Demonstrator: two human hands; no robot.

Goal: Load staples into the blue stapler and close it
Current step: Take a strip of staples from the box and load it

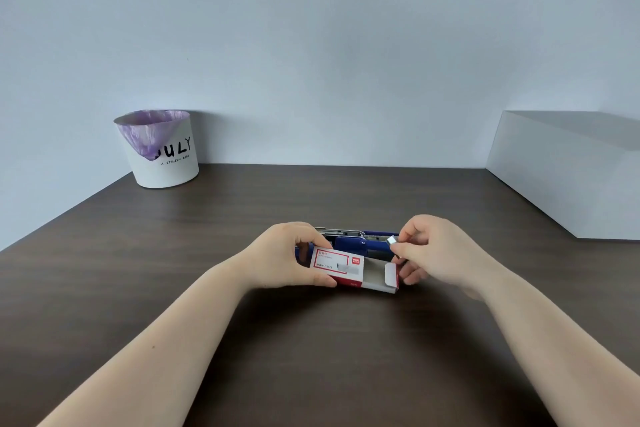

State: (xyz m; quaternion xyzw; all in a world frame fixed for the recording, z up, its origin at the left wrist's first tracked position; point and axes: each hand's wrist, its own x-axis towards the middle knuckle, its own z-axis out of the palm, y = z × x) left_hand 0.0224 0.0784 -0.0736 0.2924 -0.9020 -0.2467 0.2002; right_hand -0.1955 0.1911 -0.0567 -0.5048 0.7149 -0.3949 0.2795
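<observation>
The blue stapler (349,242) lies opened flat on the dark table, partly hidden behind my hands and the box. My left hand (289,255) grips a red and white staple box (337,265) whose inner tray is slid out to the right, with its end flap raised. My right hand (429,250) pinches a small silver strip of staples (392,240) between thumb and forefinger, just above the open end of the box and in front of the stapler.
A white bin (166,159) with a purple liner stands at the back left against the wall. A large white box (568,170) sits at the right. The dark wooden table (242,340) stretches around my arms.
</observation>
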